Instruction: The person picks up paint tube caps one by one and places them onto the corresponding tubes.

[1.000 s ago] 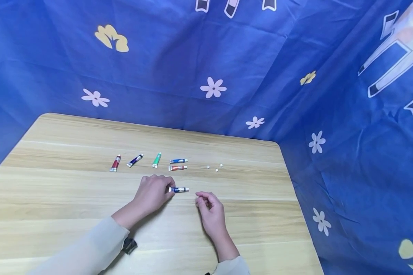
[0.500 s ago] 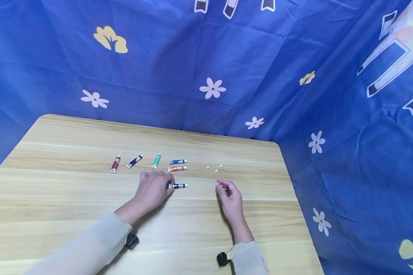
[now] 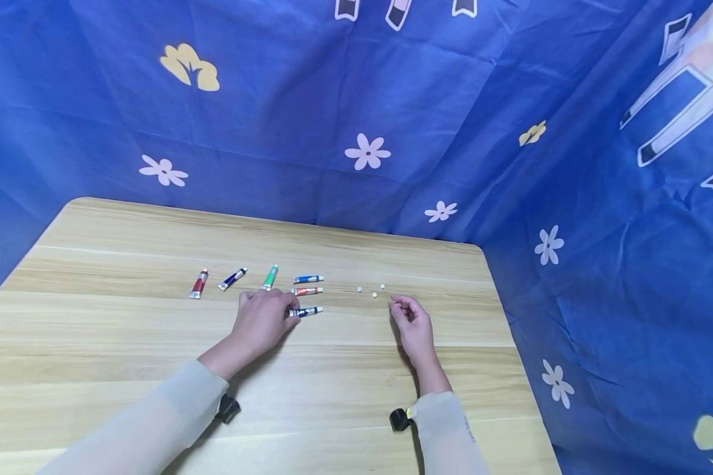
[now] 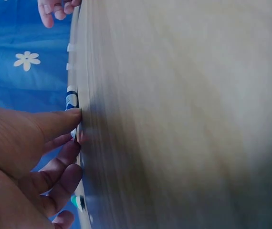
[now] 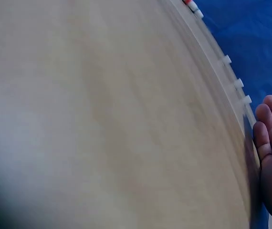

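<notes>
On the wooden table (image 3: 125, 316), near its middle, the left hand (image 3: 263, 320) pinches the flat end of a dark blue paint tube (image 3: 306, 311) between thumb and fingers; the tube lies flat on the wood, its white tip pointing right. The left wrist view shows the thumb pressed at the table surface with that tube just past it. To the right, well apart from the tube, the right hand (image 3: 412, 323) rests on the table with its fingers curled together at the tips; whether they pinch something small cannot be told. Just beyond its fingertips lie three tiny white caps (image 3: 373, 289) in a loose cluster, with a fourth white speck (image 3: 391, 297) close to the fingers. Behind the left hand lie five more tubes: a red one (image 3: 199, 284), a dark blue one (image 3: 233, 278), a green one (image 3: 270, 277), then a blue one (image 3: 308, 279) and an orange one (image 3: 305, 290) stacked side by side. That makes six tubes in all. A blue flowered cloth (image 3: 356, 99) hangs behind and to the right of the table.
</notes>
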Available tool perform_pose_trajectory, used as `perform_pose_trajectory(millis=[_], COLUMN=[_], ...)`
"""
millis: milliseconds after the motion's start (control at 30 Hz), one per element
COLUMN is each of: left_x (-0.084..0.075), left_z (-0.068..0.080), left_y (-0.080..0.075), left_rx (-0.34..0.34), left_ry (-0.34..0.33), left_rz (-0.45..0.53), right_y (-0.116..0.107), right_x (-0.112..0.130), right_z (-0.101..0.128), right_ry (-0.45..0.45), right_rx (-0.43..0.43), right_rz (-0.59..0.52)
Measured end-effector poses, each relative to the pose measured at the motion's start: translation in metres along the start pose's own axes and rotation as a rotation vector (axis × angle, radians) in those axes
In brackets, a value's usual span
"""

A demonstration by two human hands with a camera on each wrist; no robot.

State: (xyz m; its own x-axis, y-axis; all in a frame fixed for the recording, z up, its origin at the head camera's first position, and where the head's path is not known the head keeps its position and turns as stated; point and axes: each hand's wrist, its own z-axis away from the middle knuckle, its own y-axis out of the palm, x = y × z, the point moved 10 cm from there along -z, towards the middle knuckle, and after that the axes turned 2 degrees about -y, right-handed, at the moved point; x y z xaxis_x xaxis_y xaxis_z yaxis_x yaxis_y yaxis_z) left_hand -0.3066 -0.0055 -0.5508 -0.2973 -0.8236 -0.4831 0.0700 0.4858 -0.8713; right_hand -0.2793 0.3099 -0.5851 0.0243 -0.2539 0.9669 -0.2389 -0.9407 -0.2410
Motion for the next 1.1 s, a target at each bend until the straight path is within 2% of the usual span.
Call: perform_pose_trajectory(millis=[200,500,633,867,1100], left_x=[0.005,0.008,0.014,0.04,0.078], left_z=[0.0,0.004,0.009,0.025,0.034], left_y=[-0.003,-0.005,-0.008,-0.019,-0.036], left_rx=[-0.023,-0.017,-0.022,-0.006,-0.033], left_ry=[-0.01,-0.019,-0.041,-0.108,-0.183], left_rz=[-0.002,0.016,0.036,0.111,0.175], right_y=[0.0,0.005,0.007,0.008,0.011], right_x=[-0.002,0.0,0.0,0.0,-0.007], right_z=[-0.014,-0.037,-0.047,-0.057,-0.064], right_ry=[0.012,-0.027,-0.031,-0.033,0.087], right_rx=[0.012,0.041,0.051,0.085,0.181], right_rz=[0.032,0.176,0.24,0.311,0.314])
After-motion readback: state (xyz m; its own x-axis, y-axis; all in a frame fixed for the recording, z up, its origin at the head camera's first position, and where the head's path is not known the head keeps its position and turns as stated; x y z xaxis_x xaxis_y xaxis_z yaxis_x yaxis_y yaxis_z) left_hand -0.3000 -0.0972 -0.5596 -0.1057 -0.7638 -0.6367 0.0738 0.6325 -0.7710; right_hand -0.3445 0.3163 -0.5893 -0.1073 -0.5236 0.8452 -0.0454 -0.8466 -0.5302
